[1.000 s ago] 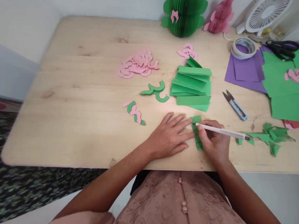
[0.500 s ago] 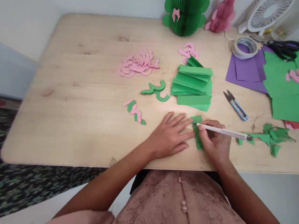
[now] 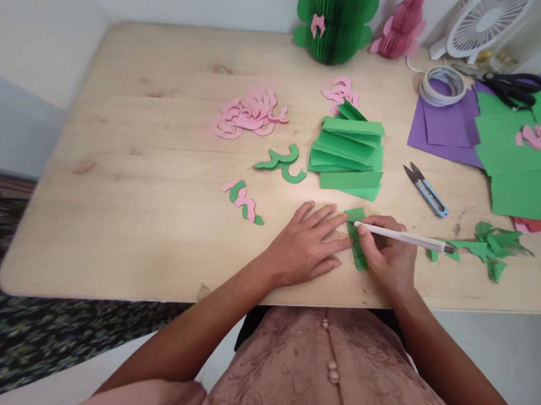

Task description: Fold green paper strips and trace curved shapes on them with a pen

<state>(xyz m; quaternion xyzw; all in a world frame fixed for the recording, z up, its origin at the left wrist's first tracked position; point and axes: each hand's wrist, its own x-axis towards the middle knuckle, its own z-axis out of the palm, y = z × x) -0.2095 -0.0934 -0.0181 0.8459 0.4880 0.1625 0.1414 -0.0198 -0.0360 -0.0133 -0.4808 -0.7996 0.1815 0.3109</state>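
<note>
A small green paper strip (image 3: 359, 257) with dark pen lines lies near the table's front edge. My left hand (image 3: 307, 247) is spread flat on the table, its fingertips at the strip's left side. In my right hand (image 3: 390, 256) a white pen (image 3: 406, 237) is gripped, its tip on the upper part of the strip. Folded green paper strips (image 3: 349, 149) are piled just beyond. To the left are green curved cutouts (image 3: 282, 160) and an interlaced pink and green paper piece (image 3: 243, 201).
Pink cutouts (image 3: 248, 112) lie farther back. Blue thread snips (image 3: 427, 191), green scraps (image 3: 492, 246), a tape roll (image 3: 442, 86), black-handled scissors (image 3: 513, 86) and purple paper (image 3: 449, 125) occupy the right. A green honeycomb paper figure (image 3: 338, 26) and a white fan (image 3: 485, 23) stand against the wall.
</note>
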